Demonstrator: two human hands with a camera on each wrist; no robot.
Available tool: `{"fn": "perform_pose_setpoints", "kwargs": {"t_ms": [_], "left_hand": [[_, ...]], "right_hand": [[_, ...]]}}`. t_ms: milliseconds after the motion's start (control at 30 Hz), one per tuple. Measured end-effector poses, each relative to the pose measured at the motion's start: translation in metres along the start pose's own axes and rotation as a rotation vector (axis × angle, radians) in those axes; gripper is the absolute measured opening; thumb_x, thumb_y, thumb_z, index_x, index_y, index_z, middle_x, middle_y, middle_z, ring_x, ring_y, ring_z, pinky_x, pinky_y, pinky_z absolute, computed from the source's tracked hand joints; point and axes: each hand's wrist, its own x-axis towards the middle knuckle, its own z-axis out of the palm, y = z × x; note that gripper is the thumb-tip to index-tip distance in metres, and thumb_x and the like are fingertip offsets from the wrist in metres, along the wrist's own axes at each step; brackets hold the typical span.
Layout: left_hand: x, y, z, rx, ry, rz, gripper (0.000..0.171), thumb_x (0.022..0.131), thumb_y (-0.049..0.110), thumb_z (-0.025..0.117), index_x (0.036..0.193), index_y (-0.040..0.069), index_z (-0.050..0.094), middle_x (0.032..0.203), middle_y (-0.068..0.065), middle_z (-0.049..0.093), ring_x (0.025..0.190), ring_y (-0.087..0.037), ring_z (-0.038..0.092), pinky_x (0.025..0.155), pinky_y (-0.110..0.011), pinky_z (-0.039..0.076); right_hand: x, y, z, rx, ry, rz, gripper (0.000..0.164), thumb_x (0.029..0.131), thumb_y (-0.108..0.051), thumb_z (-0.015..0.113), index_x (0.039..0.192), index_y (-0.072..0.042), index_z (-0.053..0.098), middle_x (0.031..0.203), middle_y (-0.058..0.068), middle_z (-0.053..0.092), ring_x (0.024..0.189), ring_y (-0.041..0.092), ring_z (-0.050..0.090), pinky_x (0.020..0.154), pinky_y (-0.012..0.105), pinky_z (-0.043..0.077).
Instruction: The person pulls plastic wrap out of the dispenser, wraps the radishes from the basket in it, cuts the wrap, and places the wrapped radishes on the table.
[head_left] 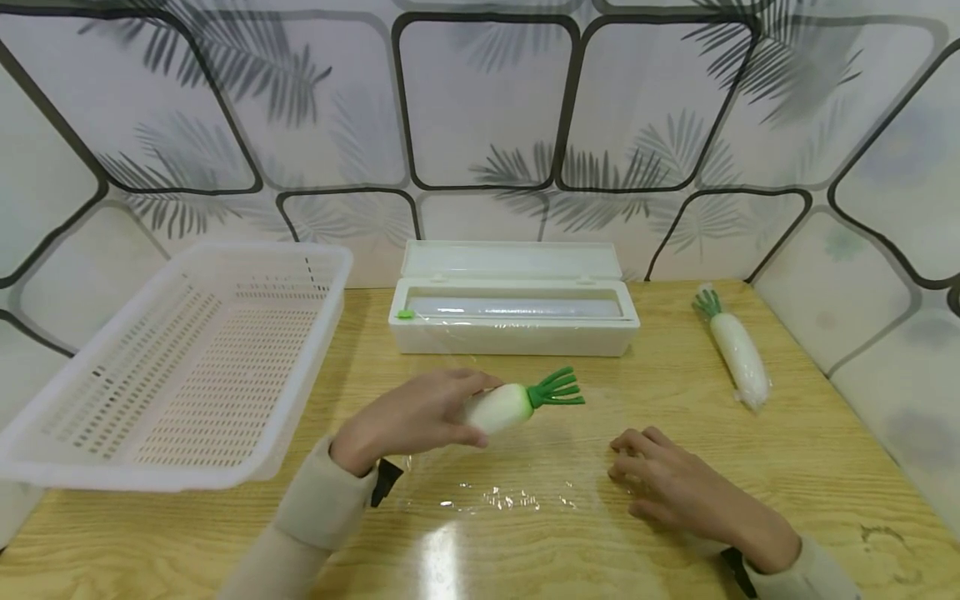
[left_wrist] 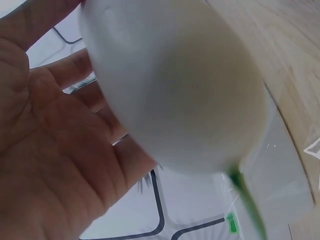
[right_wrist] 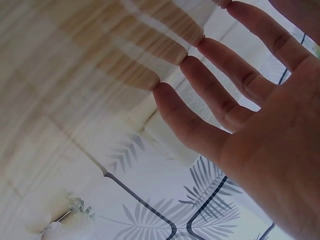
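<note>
My left hand (head_left: 423, 417) holds a white radish (head_left: 498, 408) with green stems between thumb and fingers, over the wooden table. In the left wrist view the radish (left_wrist: 175, 90) fills the middle, its stem pointing down. Under it lies a sheet of clear plastic wrap (head_left: 510, 500), drawn from the white wrap dispenser (head_left: 513, 337), whose lid stands up behind. My right hand (head_left: 678, 483) rests by the right part of the sheet, grasping nothing. The right wrist view shows its fingertips (right_wrist: 162, 92) touching the tabletop.
A white perforated basket (head_left: 318, 333) stands at the left. Another radish (head_left: 738, 354), wrapped in clear plastic, lies at the back right. A patterned curtain-like backdrop (head_left: 487, 108) rises behind the table (head_left: 817, 500). A green slider (head_left: 406, 314) sits at the dispenser's left end.
</note>
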Motion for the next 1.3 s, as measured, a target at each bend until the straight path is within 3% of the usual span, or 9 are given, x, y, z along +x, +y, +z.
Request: {"fn": "perform_pose_setpoints", "kwargs": {"t_ms": [600, 800, 1300], "left_hand": [[0.017, 0.004, 0.024, 0.012, -0.054, -0.009, 0.061, 0.084, 0.017, 0.083, 0.138, 0.003, 0.058, 0.129, -0.018, 0.063, 0.108, -0.030, 0.064, 0.089, -0.042, 0.055], [0.022, 0.003, 0.031, -0.007, -0.074, 0.004, 0.057, 0.084, 0.016, 0.084, 0.134, 0.003, 0.060, 0.125, -0.014, 0.065, 0.105, -0.027, 0.064, 0.089, -0.038, 0.054], [0.033, 0.004, 0.048, 0.016, -0.157, -0.046, 0.061, 0.083, 0.018, 0.084, 0.137, 0.006, 0.059, 0.126, -0.013, 0.065, 0.104, -0.024, 0.065, 0.087, -0.035, 0.055]], "right_hand": [[-0.001, -0.002, -0.001, 0.008, -0.036, 0.044, 0.039, 0.070, -0.013, 0.091, 0.102, -0.016, 0.071, 0.116, 0.009, 0.059, 0.099, 0.025, 0.054, 0.072, 0.036, 0.054], [0.000, -0.002, -0.001, 0.013, -0.049, 0.051, 0.038, 0.070, -0.014, 0.091, 0.103, -0.016, 0.071, 0.116, 0.009, 0.059, 0.100, 0.026, 0.054, 0.073, 0.036, 0.055], [0.001, -0.002, -0.002, 0.017, -0.055, 0.052, 0.040, 0.069, -0.012, 0.093, 0.103, -0.015, 0.072, 0.116, 0.010, 0.058, 0.099, 0.024, 0.054, 0.072, 0.035, 0.054]]}}
